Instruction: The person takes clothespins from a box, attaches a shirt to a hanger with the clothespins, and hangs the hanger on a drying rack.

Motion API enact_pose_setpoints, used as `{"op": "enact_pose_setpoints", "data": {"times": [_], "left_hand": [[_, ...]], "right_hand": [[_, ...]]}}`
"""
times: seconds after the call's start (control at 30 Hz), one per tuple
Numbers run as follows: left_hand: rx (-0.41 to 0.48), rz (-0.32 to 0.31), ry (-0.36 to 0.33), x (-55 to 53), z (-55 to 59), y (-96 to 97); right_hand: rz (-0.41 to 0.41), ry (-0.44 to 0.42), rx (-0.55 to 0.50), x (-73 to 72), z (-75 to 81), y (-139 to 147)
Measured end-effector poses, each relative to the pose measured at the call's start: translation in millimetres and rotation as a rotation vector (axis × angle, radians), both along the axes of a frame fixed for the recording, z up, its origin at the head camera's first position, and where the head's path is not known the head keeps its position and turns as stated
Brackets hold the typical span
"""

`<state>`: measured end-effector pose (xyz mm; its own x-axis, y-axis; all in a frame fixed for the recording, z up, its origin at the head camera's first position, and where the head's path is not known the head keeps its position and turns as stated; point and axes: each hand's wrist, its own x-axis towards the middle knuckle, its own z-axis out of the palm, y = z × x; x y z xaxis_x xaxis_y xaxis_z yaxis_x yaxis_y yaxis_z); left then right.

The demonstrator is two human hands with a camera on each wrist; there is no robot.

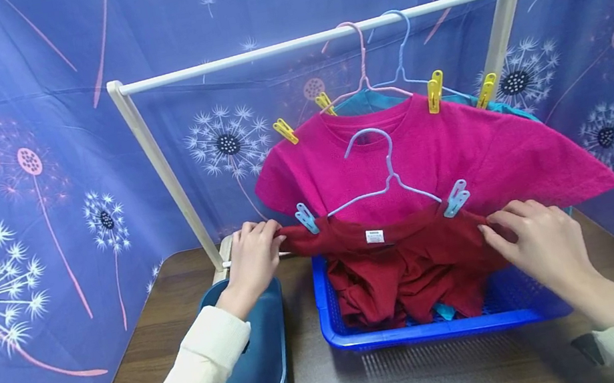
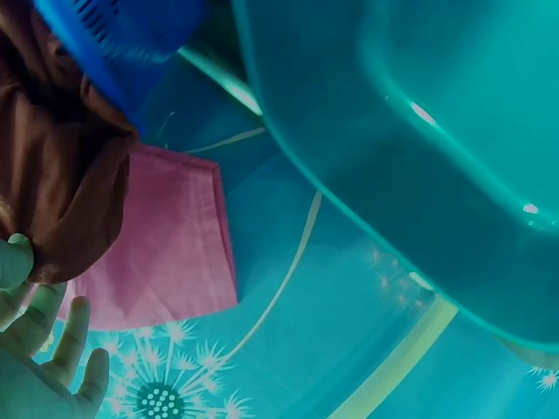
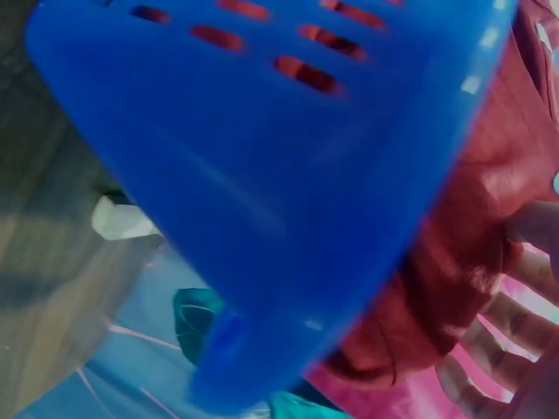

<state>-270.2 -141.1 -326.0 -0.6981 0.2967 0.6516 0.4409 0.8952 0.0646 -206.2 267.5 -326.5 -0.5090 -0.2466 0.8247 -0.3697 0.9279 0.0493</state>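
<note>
A dark red shirt (image 1: 379, 281) with a white neck label (image 1: 375, 236) is on a light blue hanger (image 1: 391, 167), fastened by two light blue clothespins (image 1: 306, 218). Its lower part bunches in the blue basket (image 1: 428, 332). My left hand (image 1: 256, 254) pinches the shirt's left sleeve end; in the left wrist view the thumb (image 2: 15, 260) presses the cloth against the fingers. On the other side my right hand (image 1: 547, 243) grips the right sleeve between thumb and fingers. The hanger's hook stands free, below the rail and in front of a pink shirt.
The pink T-shirt (image 1: 363, 162) hangs from the white rail (image 1: 259, 54), pinned with yellow clothespins (image 1: 435, 92). Behind it hangs a teal garment (image 1: 368, 101) on a blue hanger. A dark teal bin (image 1: 263, 368) stands left of the basket on the wooden table (image 1: 152, 360).
</note>
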Motion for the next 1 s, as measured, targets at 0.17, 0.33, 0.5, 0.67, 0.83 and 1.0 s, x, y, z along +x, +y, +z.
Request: {"op": "enact_pose_setpoints", "data": {"times": [0.17, 0.33, 0.5, 0.67, 0.83, 1.0], "left_hand": [[0.015, -0.008, 0.040, 1.0, 12.5, -1.6], [0.035, -0.019, 0.077, 0.7, 25.8, -3.7], [0.072, -0.026, 0.095, -1.5, 41.2, -6.2], [0.095, -0.018, 0.100, -3.8, 58.5, -8.4], [0.106, -0.012, 0.090, -7.5, 73.8, -10.8], [0.128, 0.009, 0.079, -12.1, 87.0, -15.1]], "right_hand": [[0.012, 0.043, -0.010, 1.2, 12.3, -3], [0.020, 0.086, -0.002, 2.5, 27.7, -6], [0.022, 0.114, -0.004, 2.3, 46.2, -9], [0.008, 0.116, 0.012, 1.2, 65.3, -12], [0.006, 0.104, 0.030, -0.1, 84.2, -15], [0.002, 0.088, 0.054, -3.2, 102.2, -20]]}}
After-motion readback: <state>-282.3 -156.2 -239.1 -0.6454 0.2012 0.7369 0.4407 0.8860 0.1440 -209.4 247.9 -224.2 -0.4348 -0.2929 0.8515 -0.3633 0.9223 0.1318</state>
